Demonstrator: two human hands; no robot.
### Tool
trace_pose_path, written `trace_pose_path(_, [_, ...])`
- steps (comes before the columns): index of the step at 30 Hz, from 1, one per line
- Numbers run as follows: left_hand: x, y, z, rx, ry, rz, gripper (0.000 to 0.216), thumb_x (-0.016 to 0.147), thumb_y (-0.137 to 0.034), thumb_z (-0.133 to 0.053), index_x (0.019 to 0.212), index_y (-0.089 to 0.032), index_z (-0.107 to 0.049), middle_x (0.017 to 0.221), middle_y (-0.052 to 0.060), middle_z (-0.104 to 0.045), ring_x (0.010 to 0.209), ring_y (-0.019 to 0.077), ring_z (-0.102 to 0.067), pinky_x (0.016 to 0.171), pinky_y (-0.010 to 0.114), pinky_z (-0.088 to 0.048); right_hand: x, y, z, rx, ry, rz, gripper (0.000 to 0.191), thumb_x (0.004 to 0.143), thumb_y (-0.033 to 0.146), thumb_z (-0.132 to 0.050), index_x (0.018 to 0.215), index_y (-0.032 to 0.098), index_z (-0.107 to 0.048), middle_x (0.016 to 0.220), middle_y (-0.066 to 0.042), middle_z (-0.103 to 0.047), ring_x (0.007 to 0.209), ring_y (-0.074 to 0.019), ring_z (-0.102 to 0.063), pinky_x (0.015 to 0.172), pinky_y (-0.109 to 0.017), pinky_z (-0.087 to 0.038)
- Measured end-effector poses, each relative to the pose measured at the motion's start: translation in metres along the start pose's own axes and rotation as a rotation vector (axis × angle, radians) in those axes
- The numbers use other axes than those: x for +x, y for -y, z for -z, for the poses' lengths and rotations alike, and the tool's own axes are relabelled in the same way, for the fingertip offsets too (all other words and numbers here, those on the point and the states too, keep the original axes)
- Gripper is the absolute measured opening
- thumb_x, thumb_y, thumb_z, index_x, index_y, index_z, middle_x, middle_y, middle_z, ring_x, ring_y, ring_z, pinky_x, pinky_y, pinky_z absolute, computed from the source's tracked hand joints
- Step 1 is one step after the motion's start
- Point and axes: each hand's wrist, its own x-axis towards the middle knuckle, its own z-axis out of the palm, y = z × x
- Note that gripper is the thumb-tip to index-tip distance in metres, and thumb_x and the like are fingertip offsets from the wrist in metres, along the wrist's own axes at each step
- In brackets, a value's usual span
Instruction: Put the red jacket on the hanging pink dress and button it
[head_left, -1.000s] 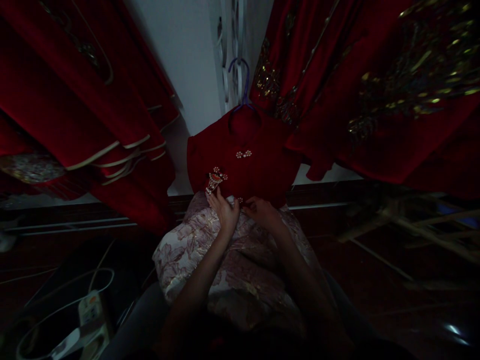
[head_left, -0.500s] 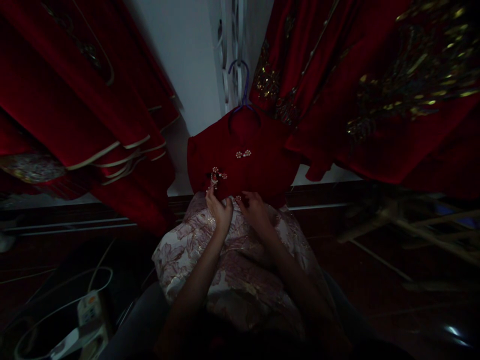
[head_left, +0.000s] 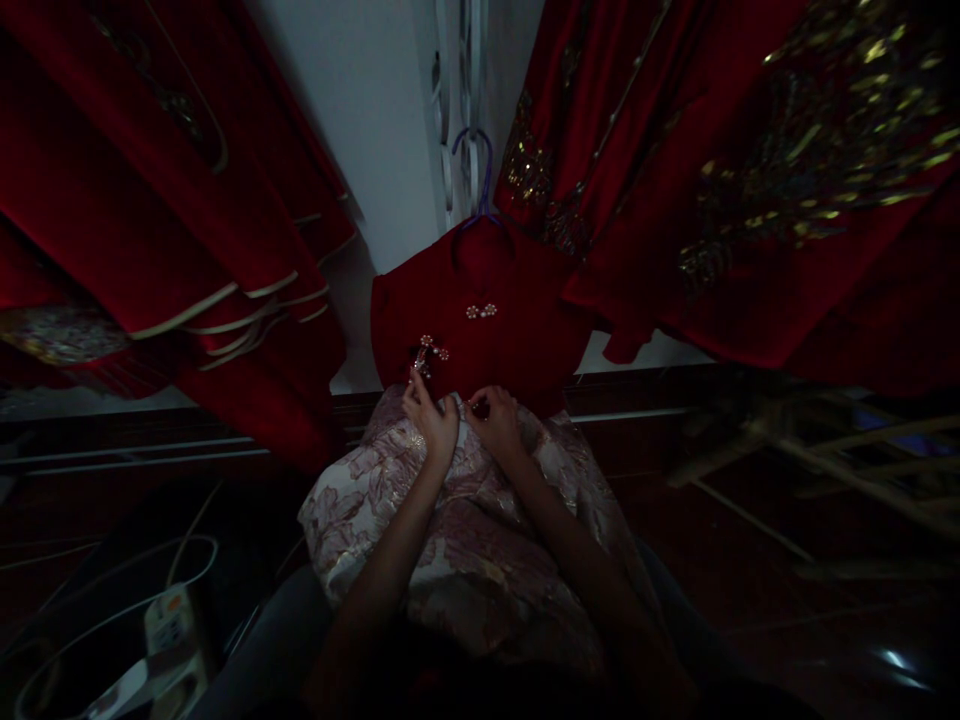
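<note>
A small red garment (head_left: 517, 345) hangs on a purple hanger (head_left: 474, 180) in front of me, with pearl clasps (head_left: 481, 311) on its chest. Its lower part is pale floral brocade (head_left: 450, 520) spread over my lap. My left hand (head_left: 427, 420) is raised at the garment's left seam, fingers pinched by a beaded clasp (head_left: 427, 355). My right hand (head_left: 495, 420) is curled closed beside it, pinching a small bead or button at the red hem. What each pinch holds is too dim to name.
Red embroidered dresses hang at left (head_left: 150, 200) and right (head_left: 750, 180) against a white wall (head_left: 375, 120). A white power strip (head_left: 169, 640) with cables lies on the dark floor at lower left. A wooden rack (head_left: 825, 450) stands at right.
The folded-out beaded flap at the left seam has dropped back against the red cloth. Both hands have shifted slightly left and closer together.
</note>
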Motion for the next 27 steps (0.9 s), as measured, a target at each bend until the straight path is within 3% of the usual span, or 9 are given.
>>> trace_pose_path(8, [0.002,-0.001,0.002,-0.117,0.013,-0.084,0.052,0.078,-0.018,-0.051,0.13,-0.02,-0.049,0.129,0.011,-0.052,0.122,0.0231,-0.046,0.107,0.038,-0.032,0.001,-0.001,0.001,0.045,0.014,0.015,0.007,0.079,0.021,-0.058,0.086,0.02,-0.058,0.09,-0.002,-0.063,0.091,-0.018,-0.055,0.085,-0.03,-0.035])
trace_pose_path(17, [0.016,-0.003,-0.007,0.052,0.09,0.001,0.054,0.079,-0.022,-0.054,0.132,-0.021,-0.049,0.129,0.013,-0.053,0.121,0.03,-0.046,0.102,0.046,-0.034,-0.001,0.002,-0.002,0.018,-0.019,-0.097,0.026,0.079,0.027,-0.059,0.102,0.018,-0.059,0.094,-0.006,-0.063,0.091,-0.0205,-0.056,0.085,-0.033,-0.037])
trace_pose_path(22, [0.029,-0.013,-0.01,0.082,0.121,0.111,0.041,0.075,-0.024,-0.059,0.116,-0.02,-0.058,0.117,0.012,-0.06,0.112,0.0324,-0.052,0.097,0.05,-0.036,-0.001,0.001,0.0,0.01,0.009,-0.102,0.018,0.075,0.024,-0.058,0.092,0.018,-0.057,0.092,-0.005,-0.062,0.089,-0.0199,-0.056,0.085,-0.033,-0.038])
trace_pose_path(27, [0.025,-0.013,-0.01,-0.023,0.036,0.118,0.031,0.075,-0.024,-0.059,0.105,-0.019,-0.059,0.109,0.008,-0.064,0.107,0.0266,-0.056,0.1,0.046,-0.033,0.0,-0.002,-0.001,0.085,-0.009,-0.059,0.017,0.071,0.02,-0.056,0.089,0.02,-0.053,0.089,-0.003,-0.061,0.083,-0.0173,-0.056,0.08,-0.029,-0.041])
